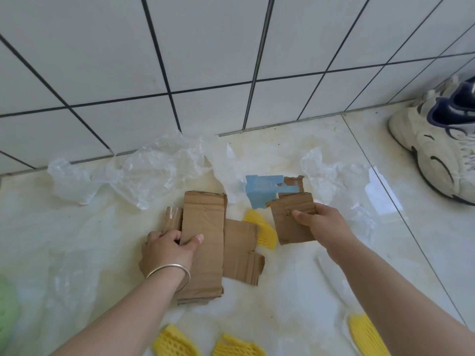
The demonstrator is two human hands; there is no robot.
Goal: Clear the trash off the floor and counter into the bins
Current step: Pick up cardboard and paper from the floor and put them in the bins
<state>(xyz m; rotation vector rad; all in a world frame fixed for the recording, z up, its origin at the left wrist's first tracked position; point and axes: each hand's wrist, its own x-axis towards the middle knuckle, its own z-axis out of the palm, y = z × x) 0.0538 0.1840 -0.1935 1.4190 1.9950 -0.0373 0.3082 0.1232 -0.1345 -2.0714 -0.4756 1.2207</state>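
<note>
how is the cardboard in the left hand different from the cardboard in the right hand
The left hand grips a long cardboard strip, while the right hand pinches a short, squarish cardboard piece. The strip lies over another cardboard sheet; the squarish piece overlaps blue cardboard behind it. The strip is far larger than the squarish piece. Both are plain brown corrugated scraps with torn edges, each held by one hand.

Bright, soft daylight; glare patch on floor point(380, 194) at right; wide-angle bending at edges.
</note>
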